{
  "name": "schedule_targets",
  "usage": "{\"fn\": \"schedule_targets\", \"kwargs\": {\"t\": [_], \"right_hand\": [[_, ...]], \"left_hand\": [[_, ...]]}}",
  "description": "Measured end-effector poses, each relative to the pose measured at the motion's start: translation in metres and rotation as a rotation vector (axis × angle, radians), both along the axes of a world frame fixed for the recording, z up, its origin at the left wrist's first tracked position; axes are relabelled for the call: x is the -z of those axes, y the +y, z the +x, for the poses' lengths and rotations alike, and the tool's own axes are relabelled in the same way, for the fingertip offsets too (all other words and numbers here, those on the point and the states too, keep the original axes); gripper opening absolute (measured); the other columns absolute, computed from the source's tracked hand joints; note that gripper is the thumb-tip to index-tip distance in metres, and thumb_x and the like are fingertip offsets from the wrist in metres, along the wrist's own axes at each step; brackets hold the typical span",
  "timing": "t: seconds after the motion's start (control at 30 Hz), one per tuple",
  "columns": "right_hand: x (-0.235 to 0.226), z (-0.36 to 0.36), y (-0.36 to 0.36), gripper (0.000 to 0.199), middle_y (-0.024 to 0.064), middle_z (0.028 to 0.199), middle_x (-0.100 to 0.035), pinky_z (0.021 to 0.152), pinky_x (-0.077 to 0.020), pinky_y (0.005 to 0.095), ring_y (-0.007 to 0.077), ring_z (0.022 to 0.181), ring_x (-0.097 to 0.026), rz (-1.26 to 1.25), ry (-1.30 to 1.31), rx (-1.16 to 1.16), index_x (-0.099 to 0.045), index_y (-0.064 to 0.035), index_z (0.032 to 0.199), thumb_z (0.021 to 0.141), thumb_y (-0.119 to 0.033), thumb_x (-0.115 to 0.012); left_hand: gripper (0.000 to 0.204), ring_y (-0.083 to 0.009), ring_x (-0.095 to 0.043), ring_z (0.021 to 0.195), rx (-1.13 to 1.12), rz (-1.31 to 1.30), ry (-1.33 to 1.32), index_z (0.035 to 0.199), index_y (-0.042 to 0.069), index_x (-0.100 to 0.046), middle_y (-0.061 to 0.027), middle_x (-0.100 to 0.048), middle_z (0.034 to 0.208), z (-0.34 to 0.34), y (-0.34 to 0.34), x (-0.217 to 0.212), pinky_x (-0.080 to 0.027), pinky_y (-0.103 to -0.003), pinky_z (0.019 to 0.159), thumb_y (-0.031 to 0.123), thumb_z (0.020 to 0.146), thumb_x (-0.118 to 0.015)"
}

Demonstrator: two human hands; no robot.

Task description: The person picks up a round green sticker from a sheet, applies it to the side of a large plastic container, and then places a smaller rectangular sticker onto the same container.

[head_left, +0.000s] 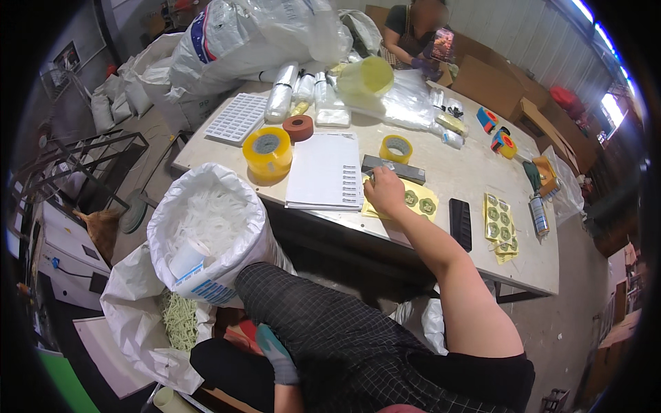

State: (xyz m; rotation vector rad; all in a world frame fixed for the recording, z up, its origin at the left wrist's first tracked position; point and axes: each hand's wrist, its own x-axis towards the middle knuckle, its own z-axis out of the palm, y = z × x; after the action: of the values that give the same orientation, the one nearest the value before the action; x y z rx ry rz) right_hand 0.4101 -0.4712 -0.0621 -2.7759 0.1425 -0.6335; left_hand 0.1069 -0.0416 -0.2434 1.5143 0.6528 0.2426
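My bare right hand [384, 189] rests at the front of the table, its fingers curled down beside a long grey box [412, 172]. A small shiny clear scrap shows at its fingertips; what it pinches is hidden. Under and beside that hand lie yellow sticker sheets [420, 203] with green flower-shaped labels. Just left is a stack of white paper sheets [323, 168]. My left hand [277, 354], in a grey and teal work glove, hangs low beside my thigh, next to some red material [242, 335]. Its fingers are mostly hidden.
Tape rolls [267, 153] and a black tray [460, 225] lie on the table [441, 162]. More sticker sheets [501, 220] and a spray can [539, 215] are at right. A white sack [206, 199] of clear strips stands front left. Across the table, a person [413, 34] holds a phone.
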Motion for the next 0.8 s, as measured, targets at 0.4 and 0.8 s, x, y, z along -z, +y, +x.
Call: {"fn": "schedule_targets", "kwargs": {"t": [0.4,0.8], "right_hand": [[-0.01,-0.004,-0.003,0.029,0.0159,0.106,-0.068,0.09,-0.0553,0.048,0.0351,0.104,-0.067,-0.035,0.113,0.037,-0.065,-0.0036,0.108,0.091,-0.027,-0.065],[-0.005,0.003,0.004,0.026,0.0154,0.105,-0.067,0.09,-0.0547,0.0486,0.0351,0.105,-0.066,-0.038,0.066,0.007,-0.065,-0.0053,0.107,0.09,-0.025,-0.065]], "left_hand": [[0.059,-0.0316,-0.06,0.133,-0.1,-0.597,0.026,0.154,-0.001,-0.052,-0.015,-0.057,0.154,0.054,-0.023,-0.001,-0.046,-0.039,0.115,0.042,0.113,-0.044],[0.057,-0.029,-0.06,0.134,-0.099,-0.586,-0.039,0.153,0.0,-0.052,-0.0133,-0.057,0.155,0.05,-0.005,0.033,-0.045,-0.038,0.115,0.04,0.114,-0.044]]}}
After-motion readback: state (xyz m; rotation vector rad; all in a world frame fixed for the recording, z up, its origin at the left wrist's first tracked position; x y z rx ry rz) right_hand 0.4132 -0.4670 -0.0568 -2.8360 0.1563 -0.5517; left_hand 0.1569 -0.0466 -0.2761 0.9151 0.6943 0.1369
